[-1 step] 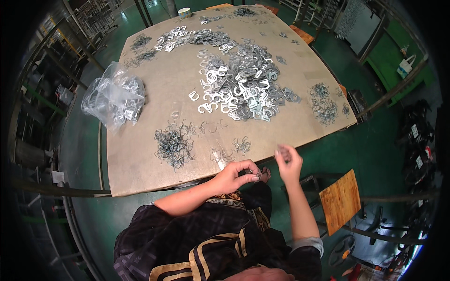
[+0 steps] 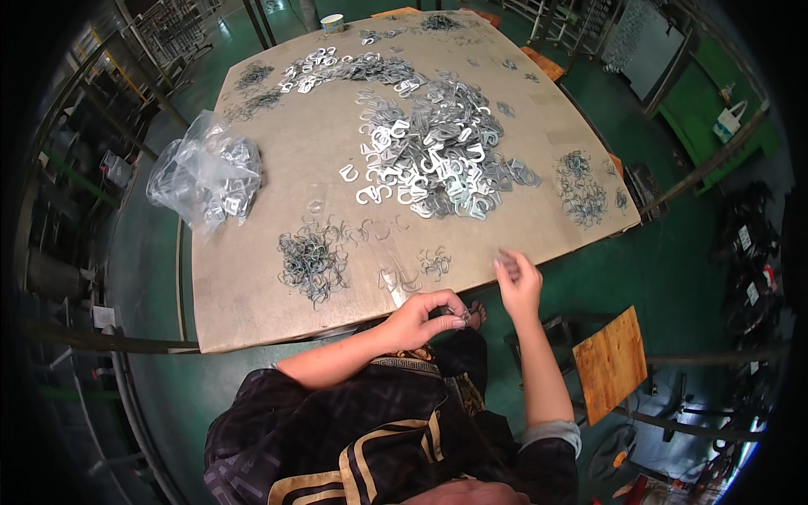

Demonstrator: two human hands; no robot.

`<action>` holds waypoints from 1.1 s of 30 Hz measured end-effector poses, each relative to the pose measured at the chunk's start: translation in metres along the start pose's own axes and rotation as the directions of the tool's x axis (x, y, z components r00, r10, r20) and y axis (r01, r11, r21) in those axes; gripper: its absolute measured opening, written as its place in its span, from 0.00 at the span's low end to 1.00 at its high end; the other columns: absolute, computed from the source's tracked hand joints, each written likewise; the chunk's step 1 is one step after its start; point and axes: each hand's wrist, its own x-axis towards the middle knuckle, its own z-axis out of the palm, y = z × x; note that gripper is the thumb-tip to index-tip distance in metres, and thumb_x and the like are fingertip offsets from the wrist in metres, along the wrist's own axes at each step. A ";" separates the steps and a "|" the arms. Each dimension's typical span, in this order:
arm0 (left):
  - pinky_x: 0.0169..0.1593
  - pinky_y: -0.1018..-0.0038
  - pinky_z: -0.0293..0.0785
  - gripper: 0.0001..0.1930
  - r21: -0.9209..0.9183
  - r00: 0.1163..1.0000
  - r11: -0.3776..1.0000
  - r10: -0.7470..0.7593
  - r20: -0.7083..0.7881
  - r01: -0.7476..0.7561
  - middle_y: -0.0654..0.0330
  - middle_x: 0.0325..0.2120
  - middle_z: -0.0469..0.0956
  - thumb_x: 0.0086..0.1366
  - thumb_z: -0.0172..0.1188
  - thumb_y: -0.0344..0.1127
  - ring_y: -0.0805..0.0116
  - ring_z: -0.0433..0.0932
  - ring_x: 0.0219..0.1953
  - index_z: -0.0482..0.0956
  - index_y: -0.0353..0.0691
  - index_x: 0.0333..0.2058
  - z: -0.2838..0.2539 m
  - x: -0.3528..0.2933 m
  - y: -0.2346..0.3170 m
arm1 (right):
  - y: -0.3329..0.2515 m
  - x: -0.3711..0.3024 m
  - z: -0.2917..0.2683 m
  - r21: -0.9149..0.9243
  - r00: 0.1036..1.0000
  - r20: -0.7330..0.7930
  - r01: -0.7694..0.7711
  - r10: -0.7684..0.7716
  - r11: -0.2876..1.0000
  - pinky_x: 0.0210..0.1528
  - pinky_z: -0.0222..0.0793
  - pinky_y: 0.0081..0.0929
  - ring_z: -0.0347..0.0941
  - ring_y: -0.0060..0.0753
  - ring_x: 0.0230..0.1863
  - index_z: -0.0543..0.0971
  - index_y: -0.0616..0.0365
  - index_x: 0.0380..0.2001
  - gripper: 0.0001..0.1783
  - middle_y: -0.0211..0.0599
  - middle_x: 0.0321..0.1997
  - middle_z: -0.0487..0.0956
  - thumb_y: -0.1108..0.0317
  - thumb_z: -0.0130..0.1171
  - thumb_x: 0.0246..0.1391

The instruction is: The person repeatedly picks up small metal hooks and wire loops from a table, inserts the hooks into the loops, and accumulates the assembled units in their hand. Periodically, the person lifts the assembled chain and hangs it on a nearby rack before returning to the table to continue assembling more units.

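My left hand (image 2: 427, 315) is at the near edge of the table, thumb and fingers pinched on a small grey metal piece mostly hidden by the fingers. To its right, my right hand (image 2: 519, 284) is raised by the same edge, its fingers curled toward the thumb. Whether anything is between them I cannot make out. Just beyond the hands lie a small group of thin wire clips (image 2: 434, 263) and, further left, a larger heap of similar wire clips (image 2: 310, 263). A big pile of flat silver metal hooks (image 2: 438, 151) covers the middle of the table.
On the brown tabletop (image 2: 252, 311), a clear plastic bag (image 2: 206, 177) of metal pieces stands at the left edge. More wire clips (image 2: 581, 189) lie at the right. A small tub (image 2: 332, 23) sits at the far end. A wooden stool (image 2: 610, 366) stands right of my right arm.
My right hand has shifted slightly up and toward the table. The left hand keeps its pinch in nearly the same spot.
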 end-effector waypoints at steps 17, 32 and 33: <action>0.44 0.76 0.71 0.05 0.014 1.000 1.000 0.014 -0.026 -0.014 0.62 0.31 0.78 0.63 0.61 0.28 0.75 0.74 0.35 0.74 0.34 0.36 0.007 -0.012 -0.004 | 0.051 0.075 0.044 -0.417 0.980 0.033 0.191 -0.195 0.889 0.42 0.74 0.39 0.78 0.49 0.38 0.77 0.58 0.48 0.19 0.45 0.40 0.79 0.76 0.59 0.50; 0.44 0.76 0.72 0.05 0.062 0.991 0.996 -0.064 -0.116 0.071 0.62 0.32 0.80 0.63 0.61 0.29 0.77 0.76 0.37 0.75 0.35 0.35 0.003 0.002 -0.005 | 0.025 0.046 0.033 -0.028 0.999 0.012 -0.047 0.047 0.999 0.30 0.75 0.24 0.80 0.28 0.28 0.77 0.60 0.47 0.16 0.40 0.32 0.81 0.79 0.56 0.54; 0.43 0.75 0.72 0.06 0.062 0.990 0.997 -0.045 -0.132 0.053 0.61 0.31 0.80 0.63 0.62 0.30 0.75 0.76 0.36 0.76 0.35 0.35 0.004 0.001 -0.006 | 0.023 0.043 0.032 0.129 0.989 0.020 -0.150 0.149 0.980 0.29 0.75 0.23 0.80 0.27 0.28 0.76 0.61 0.48 0.16 0.39 0.33 0.81 0.79 0.55 0.55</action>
